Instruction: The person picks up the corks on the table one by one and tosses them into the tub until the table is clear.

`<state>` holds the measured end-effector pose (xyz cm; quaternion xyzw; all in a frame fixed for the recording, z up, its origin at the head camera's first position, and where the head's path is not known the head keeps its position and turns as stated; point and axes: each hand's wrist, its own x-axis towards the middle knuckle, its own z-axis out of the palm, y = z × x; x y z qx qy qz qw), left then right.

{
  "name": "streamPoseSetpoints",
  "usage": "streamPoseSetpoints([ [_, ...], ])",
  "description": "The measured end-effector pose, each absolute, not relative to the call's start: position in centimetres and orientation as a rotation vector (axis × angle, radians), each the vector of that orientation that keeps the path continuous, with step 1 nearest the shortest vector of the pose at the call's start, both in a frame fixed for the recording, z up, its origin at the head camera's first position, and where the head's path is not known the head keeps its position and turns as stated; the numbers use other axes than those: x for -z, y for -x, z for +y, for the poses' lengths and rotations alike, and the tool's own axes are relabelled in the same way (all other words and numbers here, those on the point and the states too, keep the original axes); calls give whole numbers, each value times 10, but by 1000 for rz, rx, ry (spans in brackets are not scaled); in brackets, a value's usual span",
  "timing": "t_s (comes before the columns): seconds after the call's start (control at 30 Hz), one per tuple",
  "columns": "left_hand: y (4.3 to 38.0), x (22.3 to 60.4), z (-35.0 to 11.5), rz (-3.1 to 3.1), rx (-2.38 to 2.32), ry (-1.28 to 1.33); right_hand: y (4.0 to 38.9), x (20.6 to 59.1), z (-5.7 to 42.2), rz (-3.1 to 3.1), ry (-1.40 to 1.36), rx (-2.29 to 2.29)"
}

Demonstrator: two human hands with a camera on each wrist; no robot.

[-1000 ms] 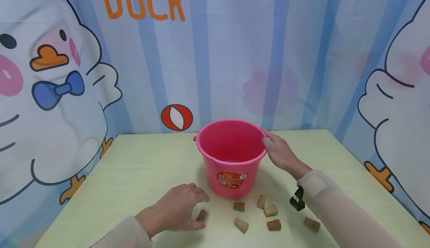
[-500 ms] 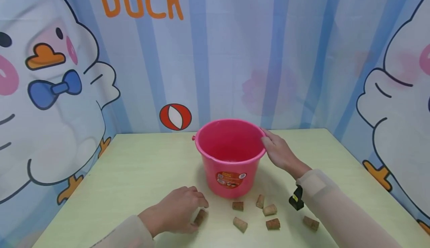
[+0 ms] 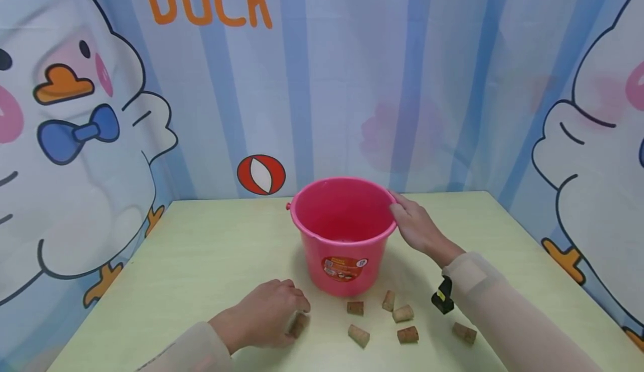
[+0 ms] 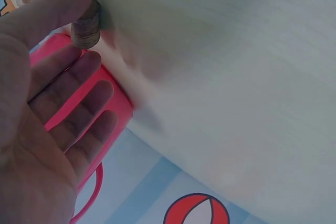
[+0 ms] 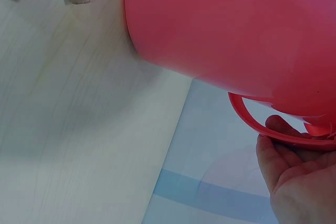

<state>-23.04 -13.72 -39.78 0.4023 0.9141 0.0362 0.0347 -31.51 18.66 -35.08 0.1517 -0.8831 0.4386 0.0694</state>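
Note:
A pink bucket (image 3: 342, 260) with an orange-red label stands upright on the table. My right hand (image 3: 418, 226) grips it at the right side of its rim; in the right wrist view the fingers (image 5: 270, 163) lie round its pink handle (image 5: 247, 116). Left of the bucket's base, my left hand (image 3: 264, 313) is down at the tabletop with a brown cork (image 3: 298, 325) between thumb and index finger. The left wrist view shows that cork (image 4: 85, 29) under the thumb tip, the other fingers extended beside it.
Several loose corks lie in front of the bucket, among them a pale cork (image 3: 359, 335) and a darker cork (image 3: 407, 335). Another cork (image 3: 464, 333) lies by the right sleeve. A printed duck curtain (image 3: 332, 81) hangs behind the light table (image 3: 216, 249).
My left hand has lowered slightly and its thumb and fingers have closed in on the cork. The right hand keeps its hold on the bucket. The head view has shifted a little.

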Motion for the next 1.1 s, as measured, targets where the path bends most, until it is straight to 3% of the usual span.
streamPoseSetpoints([
  [1.1, 226, 398, -141, 2799, -327, -1211, 315, 350, 185, -2678, -428, -1289],
])
